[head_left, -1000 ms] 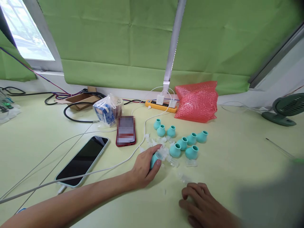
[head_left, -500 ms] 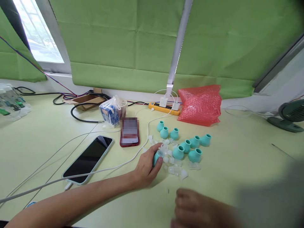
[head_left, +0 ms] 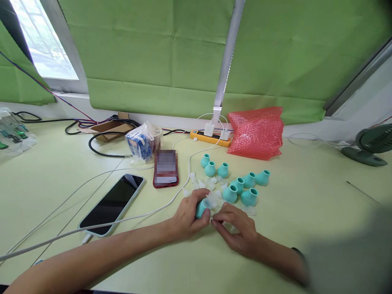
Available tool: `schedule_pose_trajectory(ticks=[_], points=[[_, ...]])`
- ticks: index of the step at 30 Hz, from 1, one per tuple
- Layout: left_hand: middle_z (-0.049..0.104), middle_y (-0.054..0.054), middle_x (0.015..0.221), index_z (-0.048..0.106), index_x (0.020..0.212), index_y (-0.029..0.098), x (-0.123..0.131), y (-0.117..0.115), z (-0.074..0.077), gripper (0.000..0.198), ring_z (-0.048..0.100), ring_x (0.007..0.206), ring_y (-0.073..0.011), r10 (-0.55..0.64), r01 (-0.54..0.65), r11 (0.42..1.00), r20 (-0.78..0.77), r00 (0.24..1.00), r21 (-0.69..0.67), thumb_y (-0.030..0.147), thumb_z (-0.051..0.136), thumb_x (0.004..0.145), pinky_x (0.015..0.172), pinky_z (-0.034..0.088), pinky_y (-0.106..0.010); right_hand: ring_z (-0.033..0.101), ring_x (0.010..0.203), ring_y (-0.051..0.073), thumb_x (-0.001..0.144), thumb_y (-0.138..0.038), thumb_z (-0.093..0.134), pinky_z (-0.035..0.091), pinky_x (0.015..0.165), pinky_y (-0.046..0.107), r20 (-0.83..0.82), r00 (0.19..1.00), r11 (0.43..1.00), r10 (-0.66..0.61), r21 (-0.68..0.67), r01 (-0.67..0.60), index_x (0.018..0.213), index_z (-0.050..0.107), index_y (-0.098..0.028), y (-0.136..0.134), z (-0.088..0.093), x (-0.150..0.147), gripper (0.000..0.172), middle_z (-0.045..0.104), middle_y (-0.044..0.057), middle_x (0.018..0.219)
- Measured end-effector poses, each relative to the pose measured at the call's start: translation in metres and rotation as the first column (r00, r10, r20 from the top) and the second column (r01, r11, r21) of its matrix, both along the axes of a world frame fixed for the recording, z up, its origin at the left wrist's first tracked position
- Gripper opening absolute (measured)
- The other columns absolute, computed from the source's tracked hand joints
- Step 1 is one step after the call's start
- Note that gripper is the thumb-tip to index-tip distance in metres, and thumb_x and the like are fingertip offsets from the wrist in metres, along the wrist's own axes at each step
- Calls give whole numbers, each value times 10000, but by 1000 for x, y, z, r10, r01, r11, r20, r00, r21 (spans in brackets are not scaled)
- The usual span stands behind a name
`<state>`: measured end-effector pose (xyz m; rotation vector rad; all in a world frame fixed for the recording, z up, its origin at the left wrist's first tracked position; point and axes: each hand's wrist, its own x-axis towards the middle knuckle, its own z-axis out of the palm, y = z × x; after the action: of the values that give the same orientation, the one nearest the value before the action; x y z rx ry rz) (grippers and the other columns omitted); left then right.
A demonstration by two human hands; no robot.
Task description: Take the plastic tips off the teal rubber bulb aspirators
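My left hand (head_left: 187, 216) rests on the table with its fingers wrapped round a small teal rubber cap (head_left: 200, 208). My right hand (head_left: 235, 226) lies just to its right, fingers pinched over small clear plastic pieces (head_left: 214, 201) beside the cap; what they grip is hidden. Several more teal caps (head_left: 241, 188) stand in a loose group just beyond both hands, with clear pieces scattered between them.
A phone (head_left: 112, 203) on a white cable (head_left: 128, 219) lies to the left, with a red phone (head_left: 165, 168) behind it. Farther back are a wrapped carton (head_left: 142, 143), an orange power strip (head_left: 210, 137), a red bubble-wrap bag (head_left: 255, 131) and a green fan (head_left: 372, 143).
My right hand has moved from the near table edge up and left to meet my left hand at the clear pieces. The left hand has kept its hold on the teal cap.
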<state>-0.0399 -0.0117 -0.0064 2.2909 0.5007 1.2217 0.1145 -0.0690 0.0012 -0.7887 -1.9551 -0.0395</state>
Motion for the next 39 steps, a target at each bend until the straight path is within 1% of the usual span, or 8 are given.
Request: schedule_pose_trajectory(ticks=[4,8,16,19,22,27,33,39], points=[[418,56,576,270,1138,161,0,-2,6,386,371,454,-89,-20,17,999,-91,996,-34,185,398,775,479,341,-198,509,570,115,697,-64,602,432,510,246,-239,971,990,-26,-143,-9,765,535,-169,4,5,-1,142,544,4,620],[497,38,585,306,1184,144,-2,-4,11,391,433,480,-93,34,-37,999,-145,989,-16,228,391,812,521,361,-201,538,578,122,667,-56,637,462,533,264,-307,952,989,-21,-144,-24,761,561,-171,12,9,2,167,566,6,630],[566,-16,602,497,920,140,-3,-3,9,269,505,517,-122,112,-105,993,-188,976,44,299,288,861,531,375,-224,582,637,135,708,-42,597,505,553,245,68,996,989,62,131,-71,887,585,-124,23,21,19,197,629,43,660],[561,-9,603,490,928,143,-3,-3,11,261,498,518,-121,116,-113,993,-236,965,25,290,285,861,553,379,-231,579,728,184,736,-31,535,510,595,301,350,937,949,7,294,-117,969,548,-52,24,21,28,235,631,109,755],[569,-7,627,491,906,153,-3,-4,12,252,486,520,-117,120,-122,992,-266,956,10,284,279,865,571,381,-234,571,760,210,751,-30,479,502,585,321,428,903,905,-42,399,-147,979,535,-21,24,19,32,235,614,139,783],[577,-2,625,499,906,162,-2,-4,11,270,494,526,-114,159,-161,987,-246,956,14,303,271,870,571,379,-228,541,683,167,751,-19,486,471,536,284,411,910,933,-59,346,-96,965,528,-56,24,20,29,221,597,92,708],[520,6,526,503,902,139,0,-3,10,273,475,462,-121,180,-177,983,-293,939,36,305,290,858,507,358,-227,549,627,161,829,-69,400,442,485,263,561,828,977,-14,184,-108,894,560,-64,22,47,28,173,617,97,661],[534,-14,526,495,937,123,0,-4,11,264,506,457,-148,161,-156,987,-300,940,41,278,300,848,481,362,-246,575,630,185,833,-41,276,446,476,293,641,762,942,-86,301,-148,857,583,-63,20,52,29,309,643,113,676]])
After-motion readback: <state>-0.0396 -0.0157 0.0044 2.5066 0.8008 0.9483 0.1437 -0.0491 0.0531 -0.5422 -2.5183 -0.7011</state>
